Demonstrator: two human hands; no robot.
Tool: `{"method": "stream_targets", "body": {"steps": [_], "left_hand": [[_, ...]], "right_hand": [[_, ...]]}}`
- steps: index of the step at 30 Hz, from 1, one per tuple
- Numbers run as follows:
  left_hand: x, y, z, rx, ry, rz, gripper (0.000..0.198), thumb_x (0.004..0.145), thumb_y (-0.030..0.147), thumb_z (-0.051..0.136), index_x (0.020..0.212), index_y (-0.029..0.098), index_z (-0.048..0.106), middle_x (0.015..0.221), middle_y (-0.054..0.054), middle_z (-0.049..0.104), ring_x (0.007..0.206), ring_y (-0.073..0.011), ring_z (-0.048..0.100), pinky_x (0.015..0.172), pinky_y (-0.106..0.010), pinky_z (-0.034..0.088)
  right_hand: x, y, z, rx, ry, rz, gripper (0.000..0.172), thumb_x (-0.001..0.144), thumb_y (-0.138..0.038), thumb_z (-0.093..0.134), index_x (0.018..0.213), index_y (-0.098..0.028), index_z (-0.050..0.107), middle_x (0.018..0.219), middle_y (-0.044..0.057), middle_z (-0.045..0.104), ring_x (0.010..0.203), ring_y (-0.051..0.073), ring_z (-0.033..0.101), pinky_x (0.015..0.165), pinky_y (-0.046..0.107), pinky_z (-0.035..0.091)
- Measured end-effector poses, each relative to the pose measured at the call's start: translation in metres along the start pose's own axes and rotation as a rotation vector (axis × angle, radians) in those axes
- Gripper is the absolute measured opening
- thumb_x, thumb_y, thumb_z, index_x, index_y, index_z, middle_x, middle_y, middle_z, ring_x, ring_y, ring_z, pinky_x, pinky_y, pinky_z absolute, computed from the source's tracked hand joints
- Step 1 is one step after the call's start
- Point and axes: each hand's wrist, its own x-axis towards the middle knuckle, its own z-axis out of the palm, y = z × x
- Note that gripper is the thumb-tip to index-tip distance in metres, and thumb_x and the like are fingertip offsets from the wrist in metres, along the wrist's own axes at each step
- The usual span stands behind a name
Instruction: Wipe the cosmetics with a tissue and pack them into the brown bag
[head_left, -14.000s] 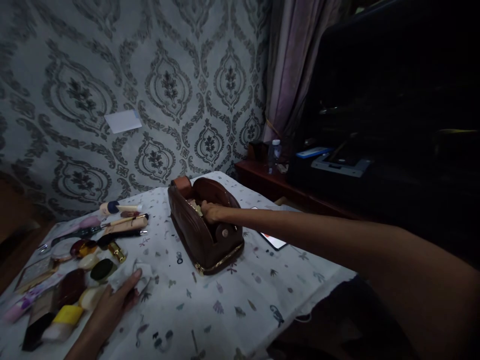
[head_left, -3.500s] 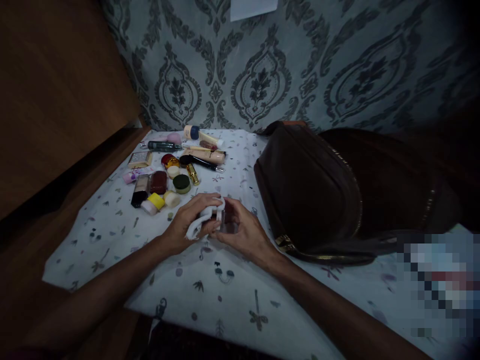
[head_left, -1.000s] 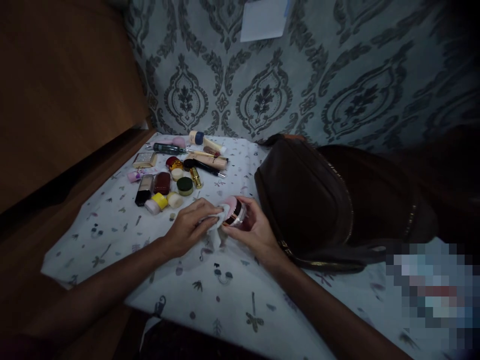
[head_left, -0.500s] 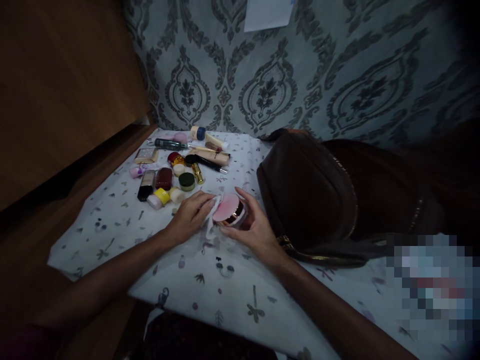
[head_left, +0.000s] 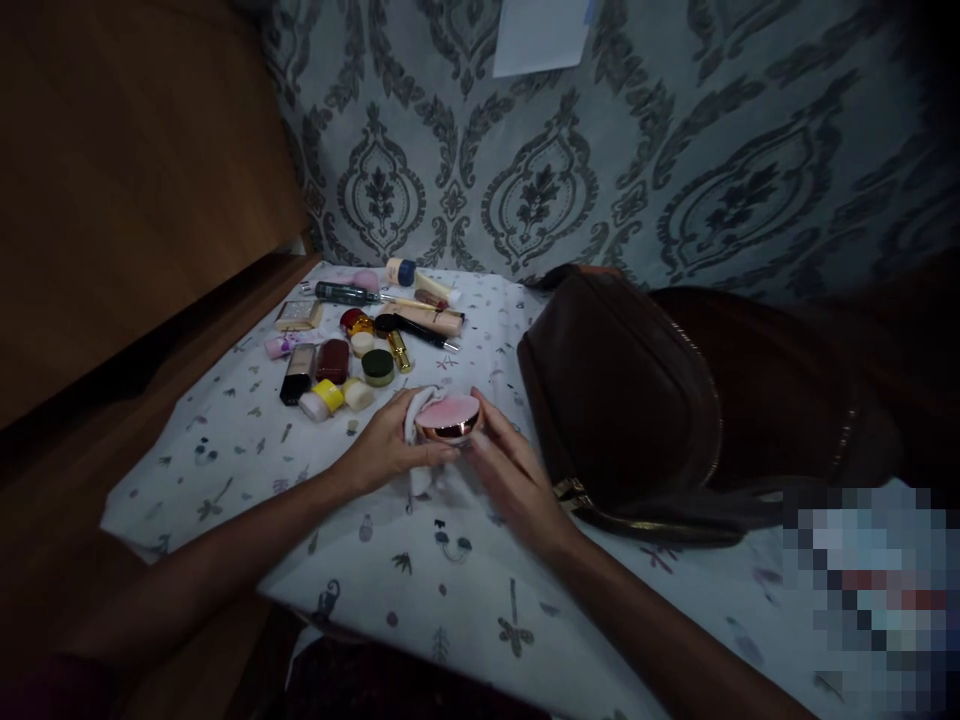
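A round pink cosmetic jar (head_left: 448, 412) with a shiny rose-gold band is between my hands, just above the patterned cloth. My left hand (head_left: 386, 440) is closed around its left side, with a crumpled white wipe (head_left: 418, 415) between palm and jar. The thumb lies along the near side. My right hand (head_left: 517, 470) grips the jar's right edge, fingers behind and thumb in front. Just beyond my left hand lie a yellow-banded jar (head_left: 324, 398), a small cream jar (head_left: 358, 393) and a dark green-lidded jar (head_left: 377, 366).
A brown leather bag (head_left: 622, 400) lies right of my hands. Several cosmetics, including a foundation bottle (head_left: 298, 374) and a black-handled brush (head_left: 416, 330), spread over the white patterned cloth (head_left: 232, 470). A wooden panel (head_left: 142, 180) stands at left; patterned wallpaper (head_left: 540, 190) is behind.
My left hand has shifted from wiping at the jar's left edge to wrapping round it with the wipe. The jar has moved slightly left and tilted; my right hand's hold has loosened.
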Motion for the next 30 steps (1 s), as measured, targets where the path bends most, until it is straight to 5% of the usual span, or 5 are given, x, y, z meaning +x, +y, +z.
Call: {"method": "stream_targets", "body": {"steps": [5, 17, 24, 30], "left_hand": [[0.000, 0.004, -0.004, -0.050, -0.069, -0.029, 0.069, 0.068, 0.044, 0.083, 0.127, 0.016, 0.058, 0.121, -0.010, 0.066, 0.112, -0.0275, 0.061, 0.099, -0.041, 0.048], [-0.008, 0.006, -0.004, 0.330, 0.078, 0.288, 0.040, 0.086, 0.043, 0.068, 0.118, 0.019, 0.062, 0.109, -0.007, 0.072, 0.100, -0.0224, 0.068, 0.086, -0.033, 0.054], [-0.013, -0.004, 0.011, 0.453, 0.002, 0.324, 0.085, 0.077, 0.050, 0.075, 0.146, 0.021, 0.035, 0.143, -0.017, 0.051, 0.132, -0.0307, 0.050, 0.108, -0.045, 0.044], [-0.004, -0.001, 0.000, 0.330, 0.050, 0.161, 0.090, 0.070, 0.054, 0.080, 0.142, 0.017, 0.042, 0.140, -0.017, 0.054, 0.129, -0.0343, 0.052, 0.107, -0.048, 0.043]], "right_hand": [[0.009, -0.003, -0.004, 0.068, 0.105, 0.053, 0.063, 0.073, -0.052, 0.077, 0.125, -0.025, 0.058, 0.125, 0.008, 0.063, 0.116, 0.024, 0.060, 0.104, 0.041, 0.046], [0.011, -0.006, 0.000, 0.134, 0.161, 0.076, 0.067, 0.057, -0.043, 0.088, 0.111, -0.025, 0.054, 0.116, 0.007, 0.067, 0.112, 0.026, 0.062, 0.101, 0.041, 0.049], [-0.001, -0.004, 0.013, 0.220, 0.120, 0.187, 0.095, 0.064, -0.053, 0.083, 0.143, -0.025, 0.038, 0.141, 0.011, 0.054, 0.131, 0.027, 0.052, 0.112, 0.043, 0.040], [-0.002, -0.005, 0.018, 0.362, -0.022, 0.176, 0.070, 0.081, -0.062, 0.064, 0.140, -0.032, 0.044, 0.147, 0.007, 0.050, 0.131, 0.025, 0.053, 0.107, 0.046, 0.045]]}}
